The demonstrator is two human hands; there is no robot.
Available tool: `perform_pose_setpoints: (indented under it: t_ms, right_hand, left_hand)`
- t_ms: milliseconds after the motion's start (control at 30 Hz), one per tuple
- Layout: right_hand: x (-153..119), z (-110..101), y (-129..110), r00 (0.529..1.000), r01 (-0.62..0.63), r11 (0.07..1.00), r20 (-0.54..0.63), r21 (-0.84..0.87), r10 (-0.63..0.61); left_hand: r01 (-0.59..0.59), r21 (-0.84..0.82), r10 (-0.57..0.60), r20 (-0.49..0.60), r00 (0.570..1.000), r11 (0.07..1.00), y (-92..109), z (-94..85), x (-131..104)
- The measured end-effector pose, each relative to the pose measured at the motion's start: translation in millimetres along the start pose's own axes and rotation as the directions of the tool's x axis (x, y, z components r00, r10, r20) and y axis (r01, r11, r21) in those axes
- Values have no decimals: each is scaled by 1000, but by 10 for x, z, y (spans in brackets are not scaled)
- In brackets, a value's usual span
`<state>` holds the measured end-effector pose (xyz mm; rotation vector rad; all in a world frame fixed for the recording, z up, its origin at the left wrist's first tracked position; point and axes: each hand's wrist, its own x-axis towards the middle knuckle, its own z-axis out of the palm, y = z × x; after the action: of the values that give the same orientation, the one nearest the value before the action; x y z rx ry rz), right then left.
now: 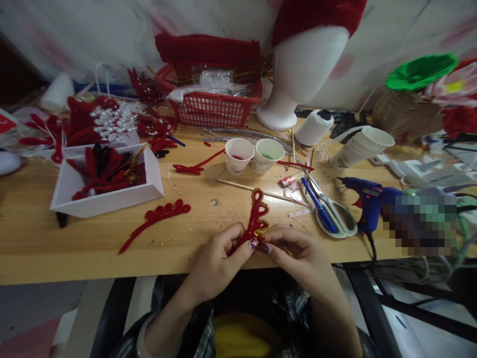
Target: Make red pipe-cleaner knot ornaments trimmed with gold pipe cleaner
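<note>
Between my two hands, over the table's front edge, stands a looped red chenille ornament (255, 216) with gold tinsel along its scalloped side. My left hand (219, 261) pinches its lower red part between thumb and fingers. On the other side, my right hand (298, 251) pinches the gold tinsel near its base, thumb close to the left thumb. The fingers hide the bottom of the ornament. To the left on the table lies a similar red chenille piece (164, 214) with several rounded loops and a long tail, without gold trim.
A white box (112, 201) of red and black chenille pieces stands left. Two paper cups (238, 166) hold small red and green bits. Scissors (339, 219), a blue pen (318, 204) and a blue glue gun (370, 201) lie right. Behind are a red basket (212, 112) and foam head (309, 69).
</note>
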<state>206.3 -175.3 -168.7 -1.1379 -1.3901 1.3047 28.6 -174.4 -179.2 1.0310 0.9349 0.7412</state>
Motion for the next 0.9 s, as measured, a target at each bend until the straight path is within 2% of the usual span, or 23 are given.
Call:
perform_pose_setpoints:
  t_ms: [200,400,533,733,900]
  right_hand:
    - [5,-7,-25,998,36,998,58,-52,-33]
    - [10,0,29,996,22,999,87,40,-26]
    - [5,-1,43,998,-17,999,55,32,15]
    - [-4,5,56,1000,17,1000,3,-1,-17]
    - [-8,11,64,1000,23,999,-20,-44,-24]
  left_hand:
    - [14,-76,-13,23,1000,997,-26,-20,12]
    - [66,-133,-64,20,998,989,-86,-37,-10]
    - [-9,-69,7,-29,1000,998,-86,-40,5]
    - [-107,-144,105,-20,994,984,-59,-63,35]
    - [-136,-91,131,-60,990,987,-128,-63,52]
